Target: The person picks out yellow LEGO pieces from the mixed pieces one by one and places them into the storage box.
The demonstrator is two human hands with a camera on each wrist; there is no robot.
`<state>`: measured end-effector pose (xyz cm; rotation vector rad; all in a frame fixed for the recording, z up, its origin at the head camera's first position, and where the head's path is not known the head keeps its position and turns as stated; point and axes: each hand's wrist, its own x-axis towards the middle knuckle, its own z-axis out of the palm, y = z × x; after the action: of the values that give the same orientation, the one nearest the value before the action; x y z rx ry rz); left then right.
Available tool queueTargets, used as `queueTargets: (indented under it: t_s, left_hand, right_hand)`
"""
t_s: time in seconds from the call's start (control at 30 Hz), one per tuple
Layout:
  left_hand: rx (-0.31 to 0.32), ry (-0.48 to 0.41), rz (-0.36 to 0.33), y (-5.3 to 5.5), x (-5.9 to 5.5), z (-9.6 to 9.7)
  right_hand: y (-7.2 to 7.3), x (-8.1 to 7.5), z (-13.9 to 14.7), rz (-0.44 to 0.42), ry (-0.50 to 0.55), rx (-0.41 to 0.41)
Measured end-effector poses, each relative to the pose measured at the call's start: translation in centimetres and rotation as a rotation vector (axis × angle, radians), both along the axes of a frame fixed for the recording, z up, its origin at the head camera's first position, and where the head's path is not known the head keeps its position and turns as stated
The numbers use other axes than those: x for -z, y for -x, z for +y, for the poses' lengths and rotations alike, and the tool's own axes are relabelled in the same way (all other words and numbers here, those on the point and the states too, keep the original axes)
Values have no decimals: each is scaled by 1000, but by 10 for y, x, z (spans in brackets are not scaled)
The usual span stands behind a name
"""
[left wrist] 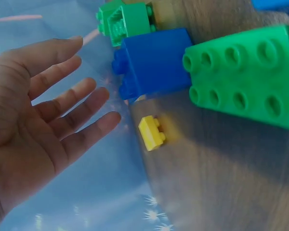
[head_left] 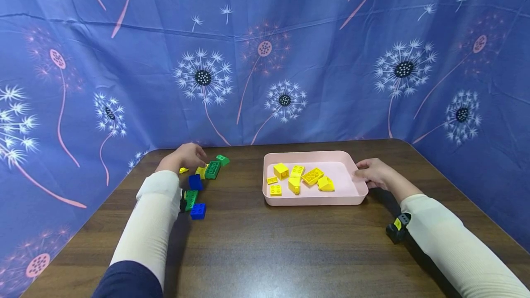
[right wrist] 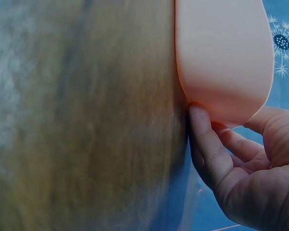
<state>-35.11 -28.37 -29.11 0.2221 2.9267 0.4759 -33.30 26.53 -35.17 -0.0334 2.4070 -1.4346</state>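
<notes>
My left hand (head_left: 188, 156) is over the far end of a group of toy building bricks, nearest a yellow brick (head_left: 202, 172) that it partly covers. In the left wrist view its fingers (left wrist: 86, 86) are spread and loosely bent, holding nothing, with a blue brick (left wrist: 156, 62), a green brick (left wrist: 245, 72) and a small yellow brick (left wrist: 151, 133) beyond them. My right hand (head_left: 376, 174) grips the right end of a pink tray (head_left: 306, 200), thumb at the rim and fingers against the outer wall. Several yellow bricks (head_left: 312, 176) lie inside the tray.
Near the left hand are a green brick (head_left: 213, 169), a small green piece (head_left: 222, 160), blue bricks (head_left: 198, 211) and another green brick (head_left: 191, 200). The brown wooden table (head_left: 248, 252) ends at a blue dandelion-print cloth (head_left: 323, 59) behind.
</notes>
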Motion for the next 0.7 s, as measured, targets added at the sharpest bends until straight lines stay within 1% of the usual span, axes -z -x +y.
queueTargets:
  t_s: [0.07, 0.17, 0.23, 0.27, 0.33, 0.47, 0.53, 0.57, 0.7]
  left_hand:
    - [-49, -47, -56, 4, 4, -2]
    - [-122, -144, -147, 9, 11, -4]
    - [-159, -188, -191, 10, 14, -4]
    - [-171, -195, -201, 11, 16, -4]
    - [-187, -190, -206, 11, 18, -4]
    - [-196, -135, -198, 10, 22, -2]
    - [-194, -122, -193, 10, 24, -2]
    - [-184, -114, -189, 9, 23, -2]
    - [-200, -130, -177, 9, 25, -1]
  right_hand:
    - [0, 0, 0, 0, -7, 0]
    - [0, 0, 0, -3, -12, 1]
    - [0, 0, 0, -4, -18, 4]
    - [0, 0, 0, -5, -17, 7]
    - [1, 1, 0, -5, -21, 10]
    - [1, 1, 1, -4, -20, 15]
    - [1, 1, 1, -6, -21, 16]
    - [1, 1, 1, -7, -21, 17]
    - [2, 0, 1, -10, -41, 21]
